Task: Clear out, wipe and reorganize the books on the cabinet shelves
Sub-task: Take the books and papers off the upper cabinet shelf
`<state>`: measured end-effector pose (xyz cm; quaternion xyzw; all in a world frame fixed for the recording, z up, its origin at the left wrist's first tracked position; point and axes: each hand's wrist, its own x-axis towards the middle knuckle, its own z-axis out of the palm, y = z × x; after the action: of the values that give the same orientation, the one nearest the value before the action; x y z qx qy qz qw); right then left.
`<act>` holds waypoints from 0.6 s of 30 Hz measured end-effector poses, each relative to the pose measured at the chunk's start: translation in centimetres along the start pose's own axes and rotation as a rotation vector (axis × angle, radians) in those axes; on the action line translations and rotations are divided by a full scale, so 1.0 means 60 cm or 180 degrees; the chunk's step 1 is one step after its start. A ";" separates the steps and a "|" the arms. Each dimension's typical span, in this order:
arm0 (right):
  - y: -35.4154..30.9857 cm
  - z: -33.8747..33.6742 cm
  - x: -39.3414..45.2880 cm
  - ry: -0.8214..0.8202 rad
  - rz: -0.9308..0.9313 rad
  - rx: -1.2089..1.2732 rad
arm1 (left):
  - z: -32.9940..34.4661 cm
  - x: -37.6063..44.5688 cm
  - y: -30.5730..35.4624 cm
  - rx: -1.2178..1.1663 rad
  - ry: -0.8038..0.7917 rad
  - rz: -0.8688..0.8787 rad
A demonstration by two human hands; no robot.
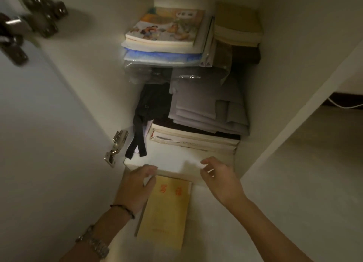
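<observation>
A yellow book point(167, 210) with red characters lies flat on the lowest cabinet shelf. My left hand point(137, 185) rests at its top left corner, fingers bent over the front edge of the white shelf board point(172, 161) above. My right hand point(220, 177) hovers at that board's right front, fingers loosely curled, holding nothing. On the board lies a stack of pale books point(194, 140) under folded grey cloth point(208, 106). Higher up sits a colourful picture book point(167, 26) on plastic-wrapped items, beside tan books point(237, 24).
The open cabinet door point(39, 144) stands at the left with a metal hinge point(115, 147). A black strap point(137, 142) hangs down over the board's left end. The cabinet's right wall point(275, 85) closes the shelves in; pale floor point(314, 163) lies beyond it.
</observation>
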<state>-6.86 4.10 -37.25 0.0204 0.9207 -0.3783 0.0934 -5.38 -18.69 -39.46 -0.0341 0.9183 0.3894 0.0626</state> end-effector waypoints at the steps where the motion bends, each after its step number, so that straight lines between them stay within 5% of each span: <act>1: -0.009 -0.015 0.001 0.0124 -0.0073 0.0065 | -0.010 0.008 0.022 0.0002 0.0069 0.0116; 11: -0.109 -0.136 0.010 0.1238 -0.0682 0.1338 | -0.105 0.105 0.227 -0.0441 0.0535 0.1057; 18: -0.179 -0.184 0.055 0.1267 -0.0976 0.1796 | -0.146 0.208 0.370 -0.0533 0.0857 0.1561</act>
<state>-13.01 4.07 -22.78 -0.0197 0.7729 -0.6152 -0.1543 -20.97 -9.75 -19.45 0.1325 0.8639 0.4593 -0.1589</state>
